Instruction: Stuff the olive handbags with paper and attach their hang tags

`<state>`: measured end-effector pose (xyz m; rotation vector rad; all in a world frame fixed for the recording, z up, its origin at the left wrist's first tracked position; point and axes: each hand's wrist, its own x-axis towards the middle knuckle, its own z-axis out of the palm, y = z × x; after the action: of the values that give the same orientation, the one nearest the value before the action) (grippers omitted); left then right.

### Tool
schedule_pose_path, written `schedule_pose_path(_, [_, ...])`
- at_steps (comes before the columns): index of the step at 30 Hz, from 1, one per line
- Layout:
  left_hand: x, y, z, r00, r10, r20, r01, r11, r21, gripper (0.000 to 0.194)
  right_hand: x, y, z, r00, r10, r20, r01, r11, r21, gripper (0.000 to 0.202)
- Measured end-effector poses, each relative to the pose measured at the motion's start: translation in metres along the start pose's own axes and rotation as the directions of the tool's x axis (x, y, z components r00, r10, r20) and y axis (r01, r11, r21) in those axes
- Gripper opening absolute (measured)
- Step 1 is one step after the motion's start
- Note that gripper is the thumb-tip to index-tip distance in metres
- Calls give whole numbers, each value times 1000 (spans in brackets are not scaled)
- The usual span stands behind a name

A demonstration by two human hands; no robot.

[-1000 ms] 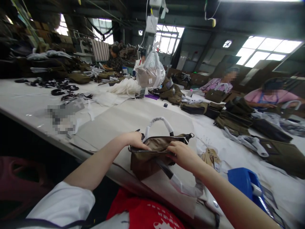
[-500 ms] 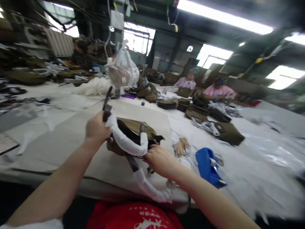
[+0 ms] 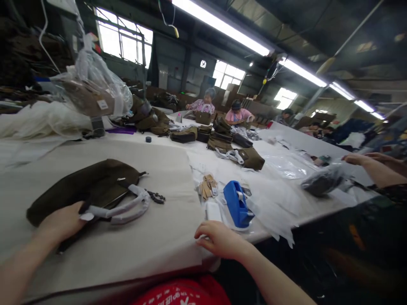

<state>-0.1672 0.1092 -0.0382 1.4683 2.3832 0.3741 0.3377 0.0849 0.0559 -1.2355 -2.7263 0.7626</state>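
Dark olive fabric bag (image 3: 95, 180) now swung flat, ~10 o'clock; L hand (image 3: 62, 221) grips it nr white-wrapped handle (image 3: 122, 218). I'd keep that steady, handle untwisted. R hand (image 3: 221, 240), loose, looks empty, nr blue plastic tape dispenser (image 3: 234, 204), 1 o'clock.

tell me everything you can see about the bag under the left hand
The bag is dark olive-brown and looks like soft cloth. It lies slumped on the pale-covered table, stretched out sideways. A looped handle in whitish wrapping, with dark ends, flops toward the near right. Beside the loop's right side is a dark, knobbly strap or chain, and a small shiny piece shows on the body. The left hand touches its near side, by the handle, hiding part.
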Motion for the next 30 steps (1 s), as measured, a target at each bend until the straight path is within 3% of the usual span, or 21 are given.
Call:
schedule_pose_path(3, [-10,10,-6,999,33,23,-35,993,116,41,-9,6,5,996,86,10,-86,994,64,19])
schedule_pose_path(5, [-17,17,-13,997,80,-2,-80,996,44,49,-8,10,11,995,102,24,-103,990,93,21])
schedule_pose_path(11, [-18,8,-25,997,-1,-74,-1,1000,-25,50,11,23,37,992,71,108,-88,984,157,28])
schedule_pose_path(15, [-31,13,-13,995,11,-96,-14,1000,-24,49,9,14,38,994,49,98,-64,984,164,24])
schedule_pose_path(18, [-38,15,5,992,33,-119,-24,996,81,43,4,4,31,995,61,74,-72,985,156,21])
schedule_pose_path(21, [-37,7,21,987,71,-141,-44,981,188,41,1,-1,26,995,86,52,-93,987,135,21])
schedule_pose_path(24, [-33,-4,28,971,61,-231,-13,979,204,43,-2,-3,24,994,100,38,-104,986,129,21])
schedule_pose_path(27, [-28,-20,21,949,39,-312,49,961,271,44,-3,-2,25,993,113,24,-115,984,136,21])
schedule_pose_path(30, [-23,-43,-1,929,17,-370,134,916,379,44,1,6,29,991,136,5,-135,984,119,21])
